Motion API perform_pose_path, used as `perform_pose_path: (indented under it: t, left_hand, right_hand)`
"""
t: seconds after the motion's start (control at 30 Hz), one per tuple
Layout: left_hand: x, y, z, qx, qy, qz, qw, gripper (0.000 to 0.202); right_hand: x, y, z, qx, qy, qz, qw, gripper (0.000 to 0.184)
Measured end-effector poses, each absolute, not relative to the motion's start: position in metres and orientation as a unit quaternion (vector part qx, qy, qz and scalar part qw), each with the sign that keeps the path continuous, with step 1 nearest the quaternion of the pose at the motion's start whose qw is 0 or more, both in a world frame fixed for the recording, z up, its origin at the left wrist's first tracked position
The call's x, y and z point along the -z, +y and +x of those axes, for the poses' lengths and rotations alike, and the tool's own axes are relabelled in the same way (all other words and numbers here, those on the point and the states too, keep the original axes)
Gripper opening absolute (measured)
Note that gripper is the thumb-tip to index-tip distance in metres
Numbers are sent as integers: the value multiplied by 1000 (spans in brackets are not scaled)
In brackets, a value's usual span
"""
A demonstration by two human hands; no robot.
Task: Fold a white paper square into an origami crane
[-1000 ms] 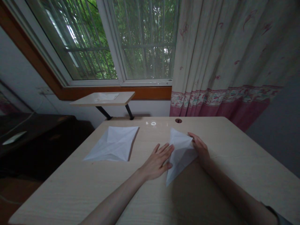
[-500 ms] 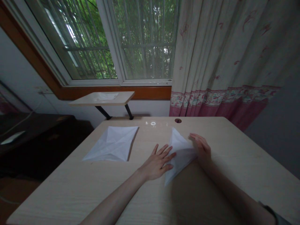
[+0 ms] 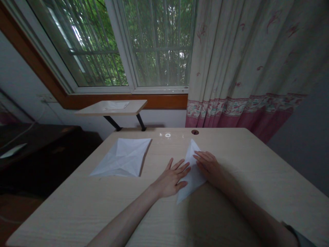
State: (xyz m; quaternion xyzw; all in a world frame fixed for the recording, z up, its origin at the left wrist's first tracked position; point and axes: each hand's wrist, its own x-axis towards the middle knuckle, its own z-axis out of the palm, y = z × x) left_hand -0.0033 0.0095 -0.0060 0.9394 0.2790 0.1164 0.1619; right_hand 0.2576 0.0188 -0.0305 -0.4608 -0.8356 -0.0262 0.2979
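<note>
A folded white paper (image 3: 190, 178), narrow and pointed at both ends, lies on the light wooden desk (image 3: 231, 192). My left hand (image 3: 172, 178) rests flat with fingers spread, its fingertips on the paper's left edge. My right hand (image 3: 207, 164) lies flat on top of the paper's right side, fingers stretched toward its upper tip. A second white sheet (image 3: 120, 157), creased and unfolded, lies flat at the desk's far left.
A small raised shelf (image 3: 110, 108) on black legs stands at the desk's back left under the window. A cable hole (image 3: 195, 132) sits at the back edge. A curtain (image 3: 246, 61) hangs right. A dark cabinet (image 3: 38, 151) stands left of the desk.
My right hand has slid left from the paper's right corner onto its middle, flattening the raised flap. The paper now looks narrower. My left hand has stayed put.
</note>
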Motion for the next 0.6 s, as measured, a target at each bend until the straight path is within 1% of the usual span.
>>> perform_pose_path:
  t: [0.17,0.33,0.4,0.53,0.6]
  left_hand:
    - [-1,8,-2,-76,286,939,175,49]
    - [-4,5,-1,-104,285,938,164,46]
    - [-3,6,-2,-116,280,940,159,52]
    - [3,10,-4,-121,272,942,152,73]
    - [4,12,-5,-128,274,941,150,79]
  right_hand:
    - [34,15,252,95,-845,-475,227,41]
    - [34,10,249,134,-844,-483,188,44]
    - [33,9,249,134,-845,-486,178,44]
    - [31,8,250,117,-849,-489,162,44]
    - [30,8,251,101,-853,-488,156,44]
